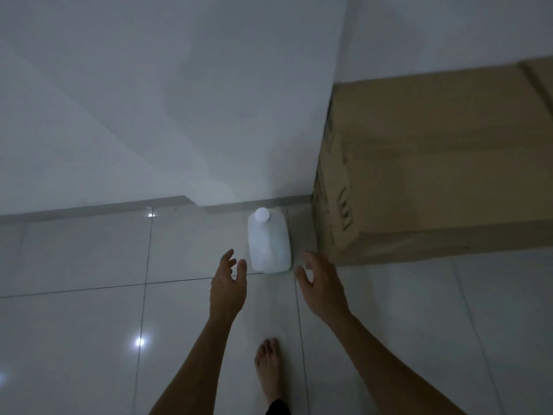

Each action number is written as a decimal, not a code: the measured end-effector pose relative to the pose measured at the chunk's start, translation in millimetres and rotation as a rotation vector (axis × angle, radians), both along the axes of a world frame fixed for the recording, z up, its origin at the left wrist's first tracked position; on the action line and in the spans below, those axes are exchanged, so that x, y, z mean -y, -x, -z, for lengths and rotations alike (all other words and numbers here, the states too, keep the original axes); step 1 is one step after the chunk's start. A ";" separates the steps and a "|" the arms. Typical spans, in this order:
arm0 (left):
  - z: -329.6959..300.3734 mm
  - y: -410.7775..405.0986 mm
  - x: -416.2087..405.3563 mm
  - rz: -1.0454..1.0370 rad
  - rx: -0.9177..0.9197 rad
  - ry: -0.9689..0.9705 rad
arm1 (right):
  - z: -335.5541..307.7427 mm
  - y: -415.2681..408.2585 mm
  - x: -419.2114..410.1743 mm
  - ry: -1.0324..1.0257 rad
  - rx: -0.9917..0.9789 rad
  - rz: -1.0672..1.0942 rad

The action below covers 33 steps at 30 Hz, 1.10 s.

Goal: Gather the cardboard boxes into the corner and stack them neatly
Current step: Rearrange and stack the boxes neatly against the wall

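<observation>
A large brown cardboard box point(434, 163) stands on the tiled floor at the right, pushed against the white wall near the corner. Its left side carries dark printed marks, and its right end runs out of view. My left hand point(228, 283) and my right hand point(320, 283) reach forward low over the floor with fingers spread and relaxed, holding nothing. Between them stands a white plastic jug point(269, 244) with a round cap, close to the box's left side. My right hand's fingers are near the box's lower front corner, without clear contact.
Glossy white floor tiles point(89, 324) stretch to the left and front. A grey skirting strip point(119, 206) runs along the base of the white wall point(179, 100). My bare foot point(269, 369) is planted on the floor below the hands.
</observation>
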<state>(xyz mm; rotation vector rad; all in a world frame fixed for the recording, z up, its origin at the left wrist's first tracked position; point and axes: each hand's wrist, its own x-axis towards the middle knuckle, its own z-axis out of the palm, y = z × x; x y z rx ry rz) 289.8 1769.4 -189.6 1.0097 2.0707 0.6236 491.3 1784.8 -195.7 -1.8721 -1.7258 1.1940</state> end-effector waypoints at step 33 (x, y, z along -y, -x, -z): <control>152.7 -44.6 -153.2 0.202 0.456 0.149 | 137.2 54.6 -152.9 0.042 -0.222 0.432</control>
